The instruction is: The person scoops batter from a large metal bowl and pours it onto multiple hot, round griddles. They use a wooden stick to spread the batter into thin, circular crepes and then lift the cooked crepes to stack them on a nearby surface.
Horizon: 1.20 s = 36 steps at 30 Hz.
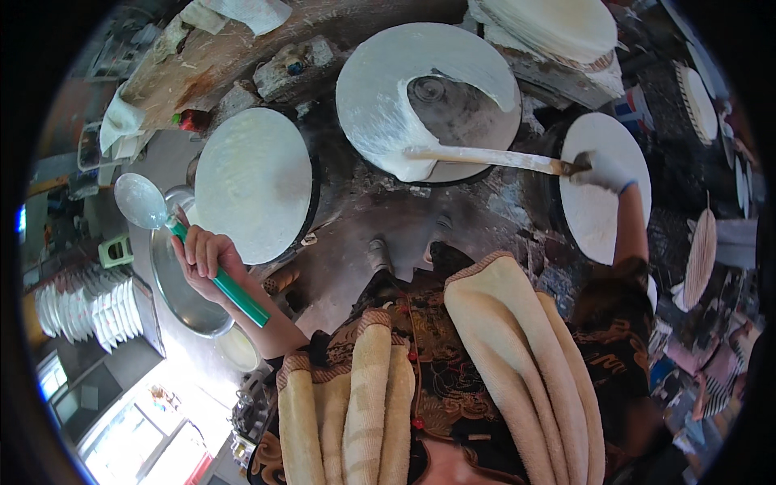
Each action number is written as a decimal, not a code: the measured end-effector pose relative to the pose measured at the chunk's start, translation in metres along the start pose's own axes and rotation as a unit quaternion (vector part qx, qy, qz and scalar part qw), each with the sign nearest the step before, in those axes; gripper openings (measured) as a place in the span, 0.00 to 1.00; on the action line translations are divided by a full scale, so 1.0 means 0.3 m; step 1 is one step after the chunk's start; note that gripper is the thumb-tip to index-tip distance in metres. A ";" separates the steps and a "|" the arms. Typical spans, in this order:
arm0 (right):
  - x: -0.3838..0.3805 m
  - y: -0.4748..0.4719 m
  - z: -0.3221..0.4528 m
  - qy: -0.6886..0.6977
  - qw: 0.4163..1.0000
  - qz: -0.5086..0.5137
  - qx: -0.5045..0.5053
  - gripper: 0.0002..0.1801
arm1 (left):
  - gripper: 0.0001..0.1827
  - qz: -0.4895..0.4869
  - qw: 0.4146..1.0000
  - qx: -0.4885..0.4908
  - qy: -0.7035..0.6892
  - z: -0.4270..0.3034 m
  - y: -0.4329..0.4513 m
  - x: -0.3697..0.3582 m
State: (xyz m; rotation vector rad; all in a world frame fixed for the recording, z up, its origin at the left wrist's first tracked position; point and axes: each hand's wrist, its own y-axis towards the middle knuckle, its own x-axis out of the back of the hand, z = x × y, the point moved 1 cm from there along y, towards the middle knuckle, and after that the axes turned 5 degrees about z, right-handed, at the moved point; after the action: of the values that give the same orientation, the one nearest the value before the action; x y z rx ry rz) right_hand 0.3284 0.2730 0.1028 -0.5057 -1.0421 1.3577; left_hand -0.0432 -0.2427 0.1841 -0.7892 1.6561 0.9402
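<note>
My left hand (209,257) grips the green handle of a ladle (140,200), its whitish bowl raised beside the left round griddle. In a pale glove, my right hand (600,173) holds a long wooden spreader (497,157) that reaches left over the middle griddle. The spreader's far end lies in white batter (376,91), which covers much of that griddle in a curved band. Dark griddle surface (451,103) shows inside the curve, with a ring mark on it. A whole white round sheet (251,185) covers the left griddle. Another white sheet (597,212) lies on the right griddle, under my right hand.
A metal basin (182,285) stands at the left, near a pale bucket (237,350). Stacked white sheets (558,30) sit at the top right. A red bottle (193,120) lies beyond the left griddle. Another person (715,370) is at the far lower right.
</note>
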 end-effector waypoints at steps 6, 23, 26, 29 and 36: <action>-0.657 -0.107 0.155 0.299 0.950 0.006 0.087 0.18 | 0.22 -0.024 0.997 0.052 -0.045 -0.100 0.008 0.097; -0.990 0.158 0.396 -0.085 0.914 -0.387 -0.090 0.21 | 0.11 0.023 0.978 0.093 0.187 -0.303 -0.102 -0.036; -0.934 0.221 0.377 -0.011 0.897 -0.439 -0.046 0.21 | 0.13 0.006 0.974 0.083 0.211 -0.289 -0.108 -0.062; -0.929 0.277 0.420 0.050 0.876 -0.474 0.073 0.20 | 0.21 -0.033 0.973 0.088 0.211 -0.250 -0.105 -0.091; -1.078 0.230 0.498 0.018 0.928 -0.373 -0.016 0.20 | 0.29 -0.036 0.977 0.144 0.153 -0.189 -0.055 -0.076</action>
State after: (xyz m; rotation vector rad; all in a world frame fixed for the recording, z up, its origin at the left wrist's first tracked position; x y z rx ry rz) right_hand 0.2039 -0.0573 0.0195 -0.1197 -1.0734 0.6514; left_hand -0.0489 -0.2991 0.2123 -0.8157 1.9614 0.5277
